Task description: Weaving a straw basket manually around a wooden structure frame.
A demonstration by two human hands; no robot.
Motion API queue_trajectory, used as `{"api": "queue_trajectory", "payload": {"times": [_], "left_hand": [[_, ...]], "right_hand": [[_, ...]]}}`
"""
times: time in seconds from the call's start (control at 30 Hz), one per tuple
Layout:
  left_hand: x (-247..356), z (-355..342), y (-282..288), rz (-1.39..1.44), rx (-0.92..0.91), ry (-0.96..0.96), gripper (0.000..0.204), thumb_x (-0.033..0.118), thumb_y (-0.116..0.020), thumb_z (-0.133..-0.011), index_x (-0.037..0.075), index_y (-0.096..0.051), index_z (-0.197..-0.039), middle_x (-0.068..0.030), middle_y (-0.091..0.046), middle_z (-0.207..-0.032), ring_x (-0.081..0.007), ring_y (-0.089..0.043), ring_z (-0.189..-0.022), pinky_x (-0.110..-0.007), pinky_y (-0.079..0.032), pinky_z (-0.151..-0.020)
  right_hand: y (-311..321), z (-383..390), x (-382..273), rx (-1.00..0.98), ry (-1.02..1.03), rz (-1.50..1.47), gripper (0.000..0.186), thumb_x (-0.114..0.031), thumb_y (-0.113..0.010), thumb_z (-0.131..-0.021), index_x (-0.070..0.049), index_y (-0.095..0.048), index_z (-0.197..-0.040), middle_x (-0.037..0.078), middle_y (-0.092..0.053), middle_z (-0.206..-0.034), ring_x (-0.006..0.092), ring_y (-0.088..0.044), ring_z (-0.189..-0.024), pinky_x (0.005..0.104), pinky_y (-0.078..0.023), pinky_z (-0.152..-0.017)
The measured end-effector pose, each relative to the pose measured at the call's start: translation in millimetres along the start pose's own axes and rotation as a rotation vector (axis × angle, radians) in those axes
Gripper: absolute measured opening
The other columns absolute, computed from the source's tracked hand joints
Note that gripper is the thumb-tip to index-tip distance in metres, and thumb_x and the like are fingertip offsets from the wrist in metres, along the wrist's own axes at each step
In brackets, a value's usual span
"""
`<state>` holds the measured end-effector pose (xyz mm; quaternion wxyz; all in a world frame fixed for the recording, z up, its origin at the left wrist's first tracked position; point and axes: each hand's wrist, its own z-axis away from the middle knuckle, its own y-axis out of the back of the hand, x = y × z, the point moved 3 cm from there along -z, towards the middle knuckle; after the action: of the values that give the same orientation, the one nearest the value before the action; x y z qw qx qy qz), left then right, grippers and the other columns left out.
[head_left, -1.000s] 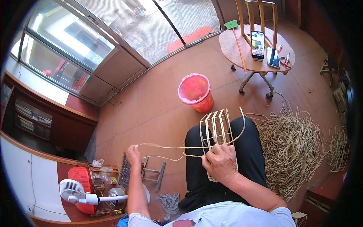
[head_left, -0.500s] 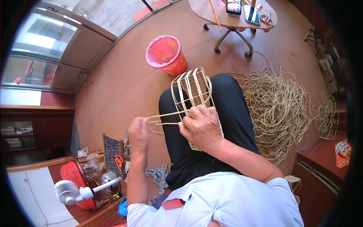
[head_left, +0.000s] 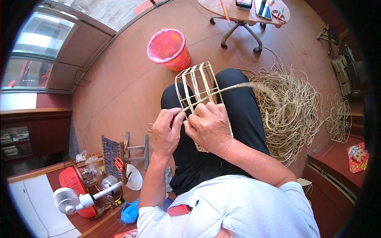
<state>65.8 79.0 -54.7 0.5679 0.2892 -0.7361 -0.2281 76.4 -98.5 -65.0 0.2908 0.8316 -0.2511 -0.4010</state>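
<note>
A partly woven basket frame (head_left: 194,74) of thin wire with pale cord wound on its bars rests across my lap. My right hand (head_left: 211,126) is closed around its near part, with woven edging showing below the fingers. Just to the left, my left hand (head_left: 166,129) pinches a cord strand (head_left: 232,86) at the frame's left side. That strand crosses over the frame and arcs off to the right, where its far part is blurred. What lies under the right palm is hidden.
A big tangled heap of cord (head_left: 289,115) lies on the floor to the right, beside another wire frame (head_left: 338,121). A red bucket (head_left: 170,51) stands ahead. Phones and pliers (head_left: 279,15) lie on a round table (head_left: 222,12). A white fan (head_left: 67,200) is at lower left.
My left hand has moved right and up, close beside my right hand. The strand that ran left to it now swings across the frame to the right. My right hand keeps its grip.
</note>
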Motion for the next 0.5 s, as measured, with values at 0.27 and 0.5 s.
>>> {"api": "queue_trajectory", "payload": {"times": [0.27,0.5], "left_hand": [[-102.9,25.1,83.8,-0.376,0.175,0.243,0.026,0.02,-0.07,-0.113,0.002,-0.07,-0.095,-0.0134,-0.064,-0.079,-0.0226,-0.06,-0.071,-0.041,-0.051,-0.068],[-224.8,79.4,218.0,-1.084,0.292,0.575,0.031,0.033,-0.069,-0.107,0.004,-0.074,-0.097,-0.0213,-0.078,-0.088,-0.0442,-0.076,-0.08,-0.056,-0.057,-0.074]], "right_hand": [[-0.7,0.6,5.6,0.016,-0.024,-0.03,0.022,-0.023,-0.084,-0.088,-0.014,-0.069,-0.075,0.003,-0.06,-0.089,0.024,-0.061,-0.091,0.0451,-0.043,-0.085],[-1.1,-0.8,3.0,0.001,-0.004,-0.051,0.021,-0.022,-0.084,-0.089,-0.013,-0.071,-0.075,0.004,-0.06,-0.089,0.0249,-0.061,-0.092,0.0453,-0.044,-0.085]]}}
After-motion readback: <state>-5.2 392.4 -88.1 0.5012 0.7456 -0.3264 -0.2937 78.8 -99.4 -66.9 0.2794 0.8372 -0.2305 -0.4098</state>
